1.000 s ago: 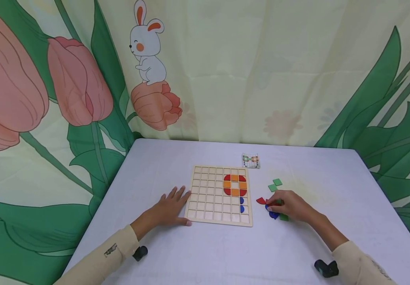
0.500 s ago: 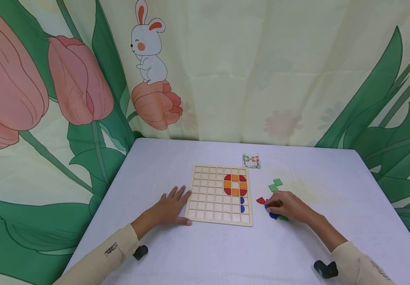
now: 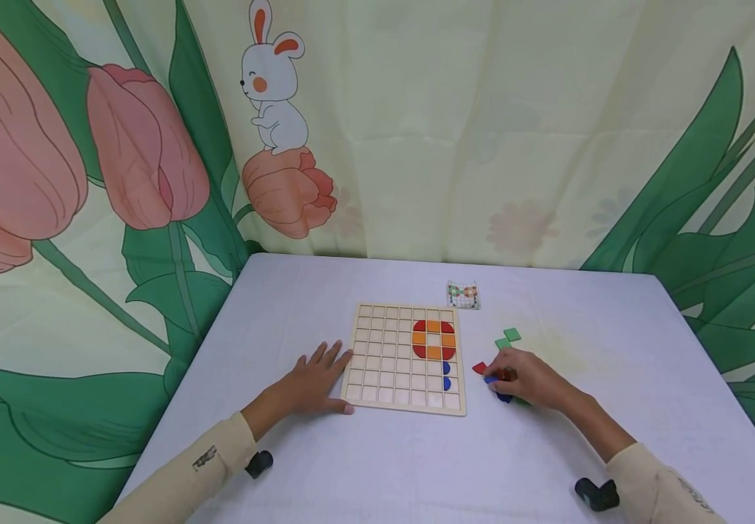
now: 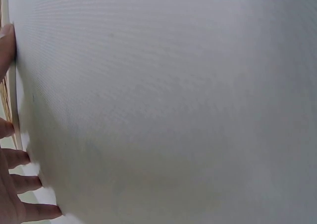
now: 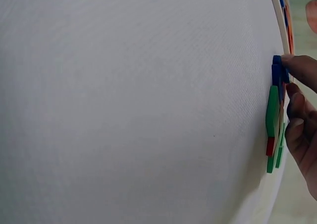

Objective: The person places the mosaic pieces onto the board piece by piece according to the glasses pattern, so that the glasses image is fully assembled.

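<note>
A square wooden grid board point(image 3: 390, 349) lies on the table. Red and orange pieces form a ring at its upper right, with two blue half-round pieces point(image 3: 446, 383) below them. My left hand point(image 3: 311, 382) is spread flat at the board's left edge, thumb at the lower corner. To the right of the board, my right hand point(image 3: 534, 378) pinches a blue piece point(image 5: 284, 75) between thumb and forefinger, low over a small pile; its outline is partly hidden. Around the fingers lie a red piece point(image 3: 479, 368), more blue, and green pieces point(image 5: 272, 110).
Behind the board's upper right corner lies a small printed pattern card point(image 3: 463, 295). Two green squares point(image 3: 512, 334) sit beyond the pile. A white cloth covers the table point(image 3: 403, 466), and a printed curtain point(image 3: 416, 131) hangs behind its far edge.
My right hand has shifted slightly left and away from me over the pile, and its fingertips now pinch a blue piece. My left hand and the board have stayed put.
</note>
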Demonstrator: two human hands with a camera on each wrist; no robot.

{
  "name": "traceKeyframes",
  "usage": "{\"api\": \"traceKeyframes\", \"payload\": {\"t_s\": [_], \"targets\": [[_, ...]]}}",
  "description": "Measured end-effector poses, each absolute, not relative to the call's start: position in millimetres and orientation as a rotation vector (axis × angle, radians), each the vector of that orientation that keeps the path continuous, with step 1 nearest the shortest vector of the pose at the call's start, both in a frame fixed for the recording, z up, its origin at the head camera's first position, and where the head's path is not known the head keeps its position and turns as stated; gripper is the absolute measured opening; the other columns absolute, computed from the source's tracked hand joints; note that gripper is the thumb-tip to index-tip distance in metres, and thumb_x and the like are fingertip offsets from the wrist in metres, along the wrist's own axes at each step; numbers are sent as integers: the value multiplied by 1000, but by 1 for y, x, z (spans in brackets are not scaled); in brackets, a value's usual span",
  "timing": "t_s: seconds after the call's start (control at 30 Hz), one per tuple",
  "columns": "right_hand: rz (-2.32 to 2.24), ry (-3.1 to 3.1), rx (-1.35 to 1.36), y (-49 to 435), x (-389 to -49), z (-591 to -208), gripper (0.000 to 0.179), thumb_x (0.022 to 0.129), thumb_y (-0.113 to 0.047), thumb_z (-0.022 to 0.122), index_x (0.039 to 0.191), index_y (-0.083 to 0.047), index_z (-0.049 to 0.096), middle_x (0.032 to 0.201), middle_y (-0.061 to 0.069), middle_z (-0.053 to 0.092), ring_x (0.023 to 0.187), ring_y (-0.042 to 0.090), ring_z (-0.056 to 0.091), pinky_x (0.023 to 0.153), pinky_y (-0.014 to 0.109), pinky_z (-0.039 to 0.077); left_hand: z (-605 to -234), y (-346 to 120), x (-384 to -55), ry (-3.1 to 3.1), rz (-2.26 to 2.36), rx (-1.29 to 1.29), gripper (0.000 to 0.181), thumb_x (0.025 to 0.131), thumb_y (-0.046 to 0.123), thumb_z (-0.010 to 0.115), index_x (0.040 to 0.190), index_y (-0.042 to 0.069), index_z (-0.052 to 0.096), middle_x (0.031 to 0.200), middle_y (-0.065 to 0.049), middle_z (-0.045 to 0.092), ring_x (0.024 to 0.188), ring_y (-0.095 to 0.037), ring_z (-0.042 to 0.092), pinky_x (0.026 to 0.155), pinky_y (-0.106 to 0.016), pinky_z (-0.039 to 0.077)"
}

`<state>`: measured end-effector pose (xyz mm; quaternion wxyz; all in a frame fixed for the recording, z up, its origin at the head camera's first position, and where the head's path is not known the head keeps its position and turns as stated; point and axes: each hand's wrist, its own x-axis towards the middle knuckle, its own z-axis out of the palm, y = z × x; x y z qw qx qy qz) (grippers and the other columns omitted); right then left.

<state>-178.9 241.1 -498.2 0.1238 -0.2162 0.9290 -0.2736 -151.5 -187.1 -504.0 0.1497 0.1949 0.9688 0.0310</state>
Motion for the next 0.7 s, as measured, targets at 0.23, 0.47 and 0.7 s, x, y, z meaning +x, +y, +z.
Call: {"api": "traceKeyframes", "payload": {"t_s": [0.23,0.47,0.7], "targets": [[-779,2742,-588,242,-178,-497,15,83,-16,82,98,-18,81,93,-6,62,90,12,57,74,16,53,-503,-186,-151,2801,81,561,108,78,77,64,160,17,27,167,-14,21,152,-43,20,110,-68,33],[-759,2744,-610,241,-177,-497,22,83,-18,82,106,-17,80,97,-5,61,91,12,55,71,16,52,-503,-185,-150,2800,75,552,108,78,77,65,160,18,26,168,-13,20,153,-43,19,110,-68,32],[-740,2871,-533,240,-175,-501,22,80,-28,85,98,-17,80,94,-4,62,90,12,58,70,18,51,-502,-185,-150,2799,76,555,108,78,78,64,160,17,27,167,-14,21,153,-43,20,110,-68,33]]}}
